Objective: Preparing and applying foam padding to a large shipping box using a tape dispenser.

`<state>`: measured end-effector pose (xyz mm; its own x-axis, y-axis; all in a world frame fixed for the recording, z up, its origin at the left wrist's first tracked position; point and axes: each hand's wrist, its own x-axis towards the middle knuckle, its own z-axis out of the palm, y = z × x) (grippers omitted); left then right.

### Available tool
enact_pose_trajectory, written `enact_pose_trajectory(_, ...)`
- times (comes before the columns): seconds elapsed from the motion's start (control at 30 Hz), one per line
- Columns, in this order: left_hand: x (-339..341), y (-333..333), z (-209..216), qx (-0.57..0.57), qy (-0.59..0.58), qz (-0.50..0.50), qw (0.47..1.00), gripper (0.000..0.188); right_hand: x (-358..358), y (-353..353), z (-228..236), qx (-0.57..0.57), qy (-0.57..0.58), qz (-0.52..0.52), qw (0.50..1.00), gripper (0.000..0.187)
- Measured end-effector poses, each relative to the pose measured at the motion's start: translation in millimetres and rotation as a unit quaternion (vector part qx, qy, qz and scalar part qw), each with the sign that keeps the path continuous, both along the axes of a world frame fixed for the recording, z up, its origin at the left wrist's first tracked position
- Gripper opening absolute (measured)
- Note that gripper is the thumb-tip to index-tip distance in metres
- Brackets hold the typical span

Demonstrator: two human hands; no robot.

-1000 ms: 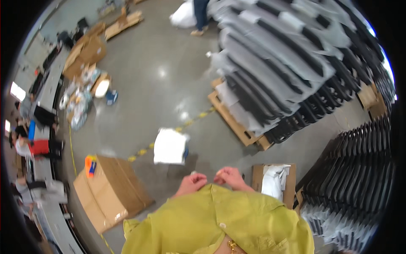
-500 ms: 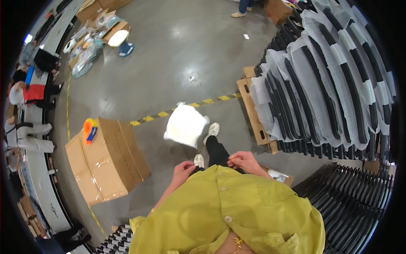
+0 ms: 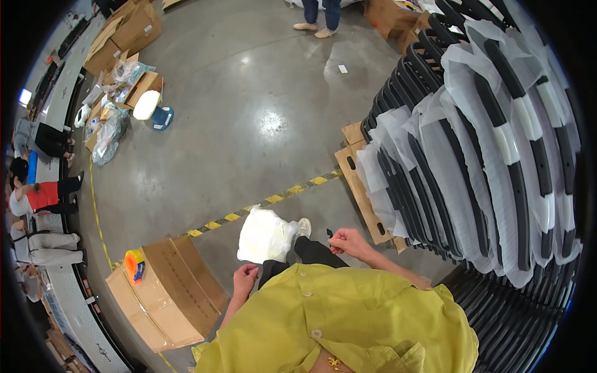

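An orange-and-blue tape dispenser [image 3: 134,267] on the brown cardboard box [image 3: 186,292] could fall if knocked. The left hand [image 3: 245,278] is loosely curled; its contents I cannot tell. The lumpy white-covered object [image 3: 266,235] might cause tripping. The right hand [image 3: 344,242] seems to pinch a small black piece [image 3: 329,234], which loosened fingers could drop.

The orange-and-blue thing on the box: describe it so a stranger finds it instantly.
Left of the yellow-green shirt stands a large cardboard box. On its far end sits the orange-and-blue thing, its bright colours unlike the brown cardboard.
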<state>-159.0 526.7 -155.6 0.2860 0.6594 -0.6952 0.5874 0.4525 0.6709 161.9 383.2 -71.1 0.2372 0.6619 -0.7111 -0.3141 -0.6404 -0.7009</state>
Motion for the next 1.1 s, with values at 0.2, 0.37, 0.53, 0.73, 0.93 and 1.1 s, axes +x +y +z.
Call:
enact_pose_trajectory(0.2, 2, 43, -15, 0.041, 0.044, -0.095, 0.994, 0.015, 16, 31, -18, 0.012, 0.042, -0.003, 0.999, 0.015)
enact_pose_trajectory(0.37, 20, 99, -31, 0.049, 0.044, -0.115, 0.991, 0.016, 35, 62, -26, 0.025, 0.034, -0.015, 0.999, 0.015)
enact_pose_trajectory(0.53, 69, 172, -43, 0.034, 0.031, -0.161, 0.986, 0.018, 53, 101, -24, 0.018, -0.01, -0.065, 0.998, 0.015)
enact_pose_trajectory(0.73, 129, 283, -63, 0.053, -0.006, -0.264, 0.963, 0.017, 54, 160, -36, 0.001, -0.067, -0.133, 0.989, 0.018)
enact_pose_trajectory(0.93, 147, 363, -57, 0.152, 0.007, -0.248, 0.957, 0.017, 50, 203, -3, -0.121, -0.192, -0.093, 0.97, 0.018)
enact_pose_trajectory(1.1, 118, 392, -100, 0.111, 0.066, -0.197, 0.972, 0.016, 73, 219, -10, -0.086, -0.212, -0.15, 0.962, 0.019)
